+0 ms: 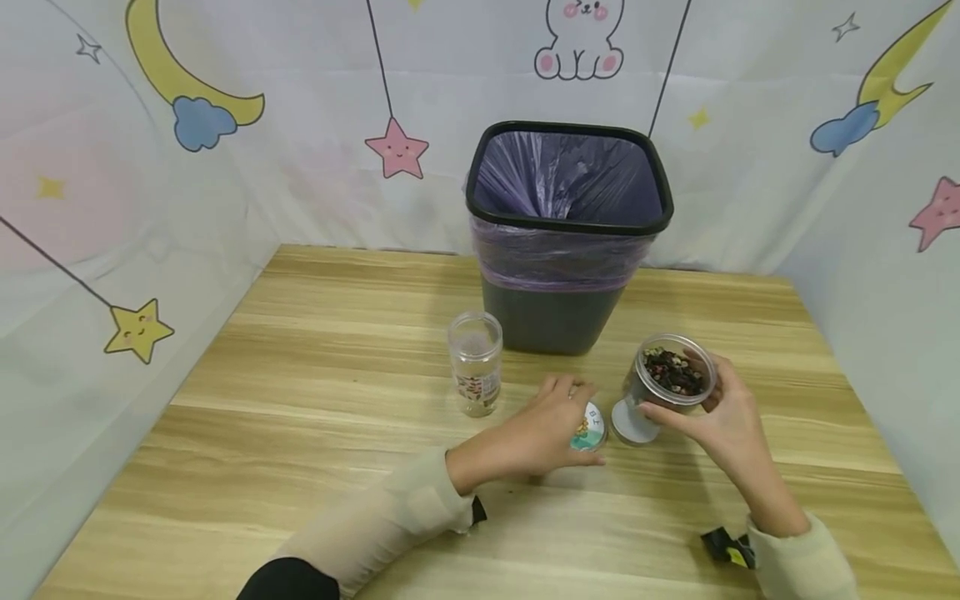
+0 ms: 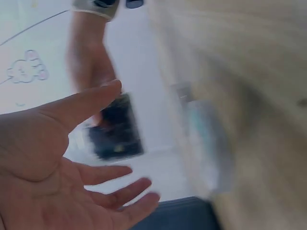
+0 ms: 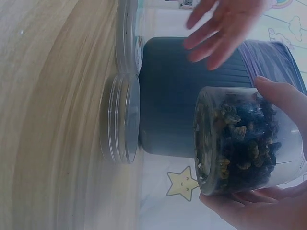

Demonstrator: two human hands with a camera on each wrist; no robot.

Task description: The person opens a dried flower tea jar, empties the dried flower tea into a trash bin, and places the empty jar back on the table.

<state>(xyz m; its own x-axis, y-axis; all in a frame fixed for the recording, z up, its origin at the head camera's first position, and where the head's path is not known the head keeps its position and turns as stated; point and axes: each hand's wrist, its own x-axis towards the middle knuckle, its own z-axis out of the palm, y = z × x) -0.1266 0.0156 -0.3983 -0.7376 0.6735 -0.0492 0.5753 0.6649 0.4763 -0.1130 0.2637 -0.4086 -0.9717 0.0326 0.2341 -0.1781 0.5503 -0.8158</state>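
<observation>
My right hand grips a clear plastic jar with no lid on it, thumb on one side and fingers on the other. Dark, mixed dried pieces partly fill it. In the right wrist view the jar hangs above the table. Left of it, my left hand hovers over a round lid with a printed top; its fingers are spread and hold nothing in the left wrist view. Between the hands a clear round lid lies on the table, partly under the jar in the head view.
A tall clear jar with a printed label stands open left of my left hand. Behind it rises a dark bin with a purple liner folded over its black rim. Printed cloth walls enclose the wooden table.
</observation>
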